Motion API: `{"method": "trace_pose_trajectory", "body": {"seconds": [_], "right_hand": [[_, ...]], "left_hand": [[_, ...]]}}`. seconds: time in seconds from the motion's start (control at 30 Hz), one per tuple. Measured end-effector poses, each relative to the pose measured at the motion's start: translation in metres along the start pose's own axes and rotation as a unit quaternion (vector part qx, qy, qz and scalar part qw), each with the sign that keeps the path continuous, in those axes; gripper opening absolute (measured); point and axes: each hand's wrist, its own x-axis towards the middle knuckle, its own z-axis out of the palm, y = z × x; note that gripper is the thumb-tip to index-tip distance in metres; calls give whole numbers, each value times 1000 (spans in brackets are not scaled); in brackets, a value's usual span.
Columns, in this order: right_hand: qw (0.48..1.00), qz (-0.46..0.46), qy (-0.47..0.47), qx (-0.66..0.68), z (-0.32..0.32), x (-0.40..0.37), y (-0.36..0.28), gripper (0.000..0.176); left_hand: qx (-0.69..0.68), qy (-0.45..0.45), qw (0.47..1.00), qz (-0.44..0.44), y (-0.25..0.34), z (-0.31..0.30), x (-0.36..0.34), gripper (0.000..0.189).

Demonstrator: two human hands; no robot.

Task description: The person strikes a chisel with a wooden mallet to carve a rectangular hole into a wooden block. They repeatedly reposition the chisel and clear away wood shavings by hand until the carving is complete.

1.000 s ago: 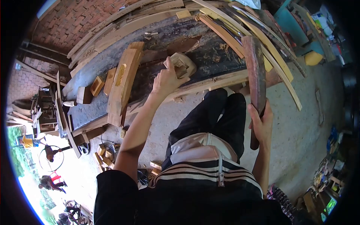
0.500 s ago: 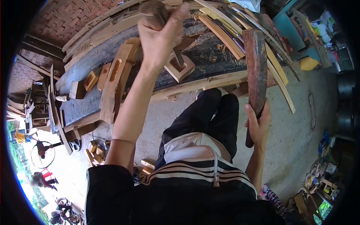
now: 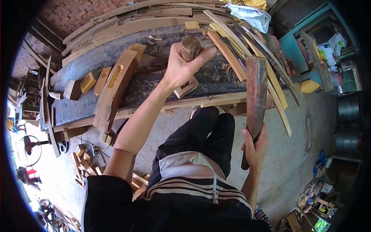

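Note:
My left hand (image 3: 178, 69) is wrapped around the wooden handle of a chisel (image 3: 191, 45), its butt end facing up toward me. The hand hides most of the blade. Below it, a small wooden block (image 3: 188, 92) with a squared recess lies near the front edge of the workbench (image 3: 154, 83). To the right, my right hand (image 3: 256, 146) grips the narrow lower end of a worn wooden mallet (image 3: 256, 89), held upright with its thick end away from me, over the bench's front edge.
A long mortised timber (image 3: 119, 85) lies across the bench at left, beside smaller blocks (image 3: 88, 82). Wooden strips (image 3: 232, 58) and long tools lie at right, and boards (image 3: 154, 26) line the back. Offcuts (image 3: 83, 158) are heaped on the floor at left.
My left hand has moved right and toward me with the chisel, whose blade is now mostly hidden. The view has shifted; the mallet stays upright in my right hand.

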Motion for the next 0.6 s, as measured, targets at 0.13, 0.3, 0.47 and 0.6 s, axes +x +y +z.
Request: {"method": "trace_pose_trajectory", "body": {"seconds": [0.13, 0.3, 0.47, 0.6], "right_hand": [[999, 16, -17, 26, 7, -2, -8, 32], [988, -84, 17, 126, 1, 21, -51, 44], [955, -250, 6, 158, -9, 29, -85, 59], [983, -164, -58, 61, -5, 15, -66, 40]], "left_hand": [[-3, 18, 1000, -17, -1, -4, -3, 26], [101, 0, 992, 75, -7, 23, -18, 24], [154, -70, 977, 132, -19, 55, -39, 20], [211, -73, 967, 125, -23, 58, -42, 29]]}}
